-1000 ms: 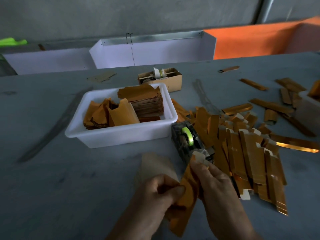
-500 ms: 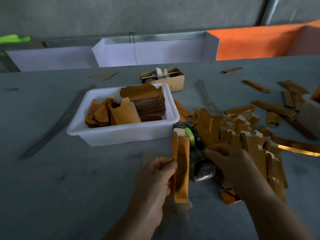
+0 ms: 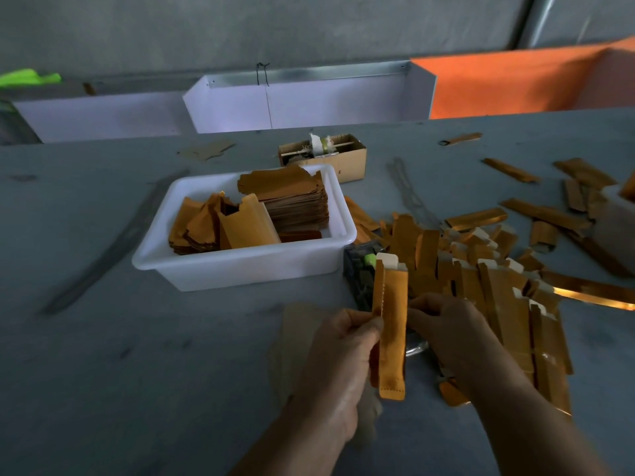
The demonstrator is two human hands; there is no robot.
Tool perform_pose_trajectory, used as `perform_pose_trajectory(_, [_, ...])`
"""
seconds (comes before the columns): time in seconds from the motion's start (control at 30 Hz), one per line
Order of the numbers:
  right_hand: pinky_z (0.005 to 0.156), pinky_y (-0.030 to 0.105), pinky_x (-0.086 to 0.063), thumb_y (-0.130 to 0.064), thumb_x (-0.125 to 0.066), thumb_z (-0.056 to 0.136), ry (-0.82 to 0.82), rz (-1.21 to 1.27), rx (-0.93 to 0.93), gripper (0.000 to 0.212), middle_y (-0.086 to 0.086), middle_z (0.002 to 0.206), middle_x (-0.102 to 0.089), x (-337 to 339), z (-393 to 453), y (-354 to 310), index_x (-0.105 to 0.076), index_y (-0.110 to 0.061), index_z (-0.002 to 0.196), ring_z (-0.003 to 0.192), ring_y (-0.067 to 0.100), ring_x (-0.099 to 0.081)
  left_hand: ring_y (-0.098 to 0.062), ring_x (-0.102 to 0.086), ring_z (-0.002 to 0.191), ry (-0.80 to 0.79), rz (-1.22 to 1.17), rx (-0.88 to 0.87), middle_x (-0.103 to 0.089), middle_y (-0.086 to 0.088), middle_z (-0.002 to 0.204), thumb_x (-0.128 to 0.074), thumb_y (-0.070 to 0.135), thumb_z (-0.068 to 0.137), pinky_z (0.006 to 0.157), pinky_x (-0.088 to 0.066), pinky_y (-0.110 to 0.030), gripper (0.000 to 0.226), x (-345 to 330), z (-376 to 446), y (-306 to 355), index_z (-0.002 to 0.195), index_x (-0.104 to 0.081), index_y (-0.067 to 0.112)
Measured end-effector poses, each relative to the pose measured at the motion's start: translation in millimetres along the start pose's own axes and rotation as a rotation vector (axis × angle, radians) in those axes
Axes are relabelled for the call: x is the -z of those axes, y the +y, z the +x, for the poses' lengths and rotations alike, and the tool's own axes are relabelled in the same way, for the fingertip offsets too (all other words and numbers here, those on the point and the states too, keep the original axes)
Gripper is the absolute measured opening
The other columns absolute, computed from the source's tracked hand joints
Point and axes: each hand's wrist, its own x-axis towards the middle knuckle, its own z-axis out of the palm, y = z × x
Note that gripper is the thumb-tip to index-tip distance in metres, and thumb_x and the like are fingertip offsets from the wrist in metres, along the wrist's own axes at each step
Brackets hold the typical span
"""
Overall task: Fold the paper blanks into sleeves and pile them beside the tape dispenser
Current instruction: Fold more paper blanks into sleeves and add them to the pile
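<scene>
At the near middle of the bench (image 3: 103, 372), my left hand (image 3: 338, 352) holds a folded orange sleeve (image 3: 391, 334) upright, grip pinched narrow on its left edge, thumb and fingers curled round it. A white tab shows at the sleeve's top. My right hand (image 3: 446, 329) sits just beside the sleeve at 3 o'clock, fingers curled near its right edge; whether that grip touches the sleeve or holds anything, I cannot tell. Tape dispenser (image 3: 360, 273) stands directly behind the sleeve at 12 o'clock, partly hidden, green roll showing. Pile of finished sleeves (image 3: 498, 297) spreads from the dispenser's right, 2 to 4 o'clock of my hands. White tub (image 3: 240, 266) at 11 o'clock holds the paper blanks (image 3: 285, 197), one tall stack plus looser ones at its left. Small cardboard box (image 3: 343, 159) beyond the tub. Stray sleeves (image 3: 512, 170) scattered far right.
</scene>
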Motion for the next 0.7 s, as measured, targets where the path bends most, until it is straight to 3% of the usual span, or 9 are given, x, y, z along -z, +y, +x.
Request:
perform_pose_trajectory(0.1, [0.052, 0.014, -0.037, -0.025, -0.061, 0.088, 0.013, 0.077, -0.011, 0.013, -0.007, 0.070, -0.065, -2, -3, -1, -0.064, -0.026, 0.075, 0.064, 0.003, -0.060, -0.003, -0.056, 0.049, 0.005, -0.004, -0.006, -0.063, 0.002, 0.060, -0.064, 0.018, 0.089, 0.045, -0.043, -0.018, 0.011, -1, 0, 0, 0.083, -0.067, 0.009])
perform_pose_trajectory(0.27, [0.056, 0.019, -0.045, -0.023, -0.057, 0.088, 0.007, 0.439, -0.082, 0.012, -0.002, 0.072, -0.071, -1, -13, -6, -0.068, -0.019, 0.083, 0.064, 0.007, -0.067, 0.000, -0.051, 0.040, 0.008, 0.005, -0.008, -0.059, 0.008, 0.050, -0.065, 0.018, 0.088, 0.038, -0.037, -0.014, 0.011, -1, -1, -1, 0.079, -0.066, 0.012])
perform_pose_trajectory(0.37, [0.062, 0.025, -0.048, -0.026, -0.061, 0.086, 0.098, 0.199, 0.001, 0.010, -0.002, 0.081, -0.066, 0, -15, 0, -0.066, -0.022, 0.078, 0.072, 0.012, -0.063, 0.000, -0.054, 0.043, -0.002, 0.008, 0.005, -0.062, 0.007, 0.052, -0.064, 0.018, 0.089, 0.040, -0.040, -0.014, 0.011, 0, 0, 0, 0.081, -0.067, 0.012])
perform_pose_trajectory(0.53, [0.048, 0.010, -0.035, -0.020, -0.064, 0.085, 0.215, -0.090, 0.120, 0.027, -0.019, 0.069, -0.047, -3, -26, 0, -0.057, -0.027, 0.061, 0.063, -0.006, -0.052, 0.004, -0.054, 0.044, -0.019, 0.012, -0.006, -0.061, 0.010, 0.051, -0.063, 0.019, 0.090, 0.040, -0.039, -0.011, 0.012, 1, 0, -1, 0.079, -0.066, 0.014])
perform_pose_trajectory(0.57, [0.049, 0.009, -0.037, -0.020, -0.065, 0.085, 0.227, -0.104, 0.144, 0.028, -0.021, 0.069, -0.046, -4, -27, 1, -0.057, -0.028, 0.059, 0.067, -0.010, -0.053, 0.003, -0.055, 0.045, -0.024, 0.008, -0.009, -0.062, 0.010, 0.052, -0.063, 0.019, 0.090, 0.041, -0.040, -0.012, 0.013, 1, 0, -1, 0.078, -0.066, 0.015])
perform_pose_trajectory(0.63, [0.060, 0.010, -0.038, -0.021, -0.065, 0.084, 0.243, -0.142, 0.170, 0.027, -0.021, 0.075, -0.047, -6, -27, 4, -0.056, -0.028, 0.060, 0.082, -0.001, -0.055, 0.000, -0.058, 0.049, -0.034, -0.010, -0.017, -0.065, 0.007, 0.057, -0.063, 0.019, 0.090, 0.044, -0.043, -0.014, 0.014, 0, 1, -1, 0.077, -0.066, 0.016])
perform_pose_trajectory(0.7, [0.073, 0.022, -0.046, -0.023, -0.064, 0.086, 0.229, -0.170, 0.155, 0.022, -0.015, 0.093, -0.053, -8, -27, 7, -0.058, -0.026, 0.064, 0.096, 0.012, -0.054, -0.003, -0.060, 0.053, -0.056, -0.019, -0.026, -0.066, 0.005, 0.060, -0.062, 0.019, 0.090, 0.047, -0.045, -0.016, 0.013, -1, 1, 0, 0.078, -0.066, 0.016])
